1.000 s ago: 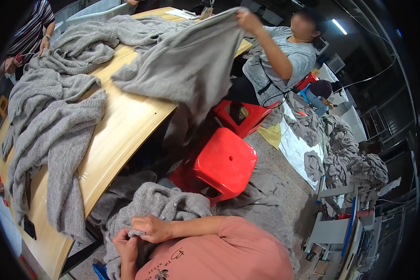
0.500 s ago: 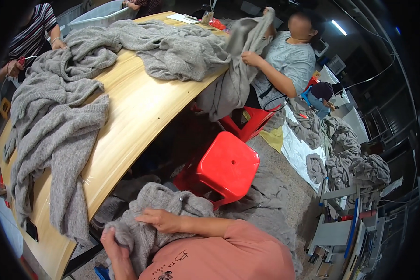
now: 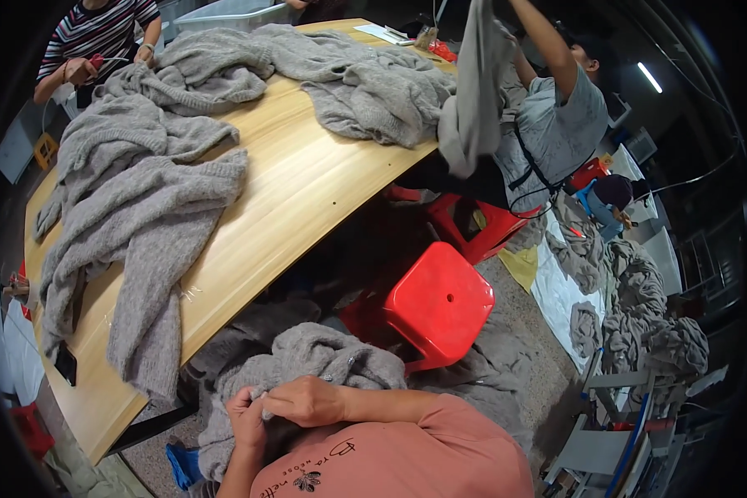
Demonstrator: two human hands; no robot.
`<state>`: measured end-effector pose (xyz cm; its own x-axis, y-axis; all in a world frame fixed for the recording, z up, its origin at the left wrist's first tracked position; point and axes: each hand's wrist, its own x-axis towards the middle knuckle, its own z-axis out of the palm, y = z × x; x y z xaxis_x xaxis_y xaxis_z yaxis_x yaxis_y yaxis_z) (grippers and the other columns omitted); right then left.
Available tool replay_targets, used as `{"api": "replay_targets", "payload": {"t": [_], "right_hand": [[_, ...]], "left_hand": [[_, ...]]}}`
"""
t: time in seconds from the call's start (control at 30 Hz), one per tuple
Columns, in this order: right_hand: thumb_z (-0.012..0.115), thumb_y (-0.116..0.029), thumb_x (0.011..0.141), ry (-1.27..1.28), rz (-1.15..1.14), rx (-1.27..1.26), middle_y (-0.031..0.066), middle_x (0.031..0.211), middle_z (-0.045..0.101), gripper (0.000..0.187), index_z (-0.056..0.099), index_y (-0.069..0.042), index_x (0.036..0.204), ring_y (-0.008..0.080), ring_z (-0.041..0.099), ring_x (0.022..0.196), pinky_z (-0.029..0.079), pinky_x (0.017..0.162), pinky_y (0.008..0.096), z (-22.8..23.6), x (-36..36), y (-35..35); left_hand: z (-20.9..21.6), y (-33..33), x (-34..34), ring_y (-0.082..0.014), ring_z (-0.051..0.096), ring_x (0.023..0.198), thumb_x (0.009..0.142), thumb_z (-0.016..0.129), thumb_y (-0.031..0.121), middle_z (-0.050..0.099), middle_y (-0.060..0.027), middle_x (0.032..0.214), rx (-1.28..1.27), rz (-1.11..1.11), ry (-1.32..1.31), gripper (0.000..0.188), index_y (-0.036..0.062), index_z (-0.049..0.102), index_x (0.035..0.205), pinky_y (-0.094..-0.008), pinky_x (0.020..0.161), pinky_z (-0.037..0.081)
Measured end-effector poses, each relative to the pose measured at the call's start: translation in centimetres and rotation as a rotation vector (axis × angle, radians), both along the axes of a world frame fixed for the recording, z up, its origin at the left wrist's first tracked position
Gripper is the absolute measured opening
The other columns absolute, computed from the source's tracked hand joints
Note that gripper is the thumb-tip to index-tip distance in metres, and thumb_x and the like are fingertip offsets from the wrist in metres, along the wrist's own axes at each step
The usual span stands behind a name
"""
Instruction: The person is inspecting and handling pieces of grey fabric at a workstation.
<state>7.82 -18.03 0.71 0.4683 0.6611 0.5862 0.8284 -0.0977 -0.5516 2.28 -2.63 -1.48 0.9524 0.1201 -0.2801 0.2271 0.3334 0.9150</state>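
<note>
A grey knitted garment (image 3: 332,350) lies bunched in my lap, against my pink shirt. My left hand (image 3: 246,420) is closed on a small fold of it, thumb upward. Right beside it, my right hand (image 3: 307,401) pinches the same fold, and the fingertips of both hands nearly meet. The bit of knit between them is small and partly hidden by the fingers. More grey cloth hangs below my left wrist.
Grey knitwear (image 3: 153,207) is spread over a wooden table (image 3: 282,195). A red stool (image 3: 444,290) stands right of my lap. At the far right, a co-worker lifts a grey garment (image 3: 473,108); another person (image 3: 100,41) works at the far left. A phone (image 3: 65,365) lies near the table edge.
My right hand has come down to my left, and both now pinch one fold. The co-worker at the right has raised the garment higher. My view has shifted slightly left.
</note>
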Motion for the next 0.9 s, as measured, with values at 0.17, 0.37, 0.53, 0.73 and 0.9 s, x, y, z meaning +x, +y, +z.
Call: {"api": "replay_targets", "payload": {"t": [0.17, 0.37, 0.53, 0.73, 0.9], "right_hand": [[0.052, -0.008, 0.071, -0.07, -0.009, -0.015, 0.0064, 0.067, 0.049, 0.012, 0.051, -0.003, 0.082, 0.0216, 0.055, 0.055, 0.045, 0.045, 0.0307, -0.1, -0.3, 0.5], [0.054, -0.007, 0.068, -0.014, -0.06, 0.048, 0.0075, 0.067, 0.048, 0.009, 0.05, -0.003, 0.076, 0.0227, 0.053, 0.055, 0.044, 0.047, 0.0311, -0.9, 0.0, 0.5], [0.055, -0.006, 0.068, -0.019, -0.039, 0.0, 0.0079, 0.069, 0.048, 0.01, 0.05, -0.002, 0.075, 0.0233, 0.053, 0.056, 0.043, 0.048, 0.0321, -1.5, -0.2, 0.7], [0.054, -0.003, 0.067, 0.271, -0.037, 0.054, 0.0077, 0.075, 0.051, 0.009, 0.05, -0.004, 0.075, 0.0279, 0.054, 0.067, 0.045, 0.055, 0.0351, -2.0, -0.3, 1.1], [0.054, 0.0, 0.062, 0.686, 0.191, 0.078, 0.0099, 0.074, 0.053, 0.014, 0.05, -0.002, 0.075, 0.0303, 0.052, 0.068, 0.041, 0.057, 0.0354, -4.1, 1.5, 1.0]], "left_hand": [[-0.5, 0.6, -0.6, -0.0062, 0.053, 0.067, 0.075, 0.055, -0.002, 0.06, -0.0003, 0.076, -0.064, 0.007, 0.031, 0.009, -0.0011, 0.06, 0.082, -0.0203, 0.062, 0.041], [-0.4, 0.2, -0.6, -0.0082, 0.053, 0.067, 0.075, 0.054, -0.003, 0.06, -0.002, 0.076, -0.185, 0.071, 0.071, 0.011, -0.002, 0.061, 0.084, -0.0216, 0.064, 0.042], [-0.2, 0.4, -0.8, -0.0077, 0.053, 0.066, 0.075, 0.054, -0.003, 0.06, -0.0016, 0.075, -0.16, 0.08, 0.068, 0.012, -0.0026, 0.061, 0.084, -0.0212, 0.064, 0.042], [-0.5, 0.2, -1.5, -0.0057, 0.051, 0.06, 0.074, 0.055, -0.004, 0.06, -0.0001, 0.071, 0.011, 0.127, 0.052, 0.01, -0.0034, 0.063, 0.08, -0.02, 0.055, 0.041], [-1.0, 0.1, -2.0, -0.0049, 0.05, 0.059, 0.071, 0.052, -0.007, 0.059, 0.0, 0.07, 0.24, 0.077, -0.058, 0.014, -0.0037, 0.063, 0.081, -0.0196, 0.054, 0.041]]}}
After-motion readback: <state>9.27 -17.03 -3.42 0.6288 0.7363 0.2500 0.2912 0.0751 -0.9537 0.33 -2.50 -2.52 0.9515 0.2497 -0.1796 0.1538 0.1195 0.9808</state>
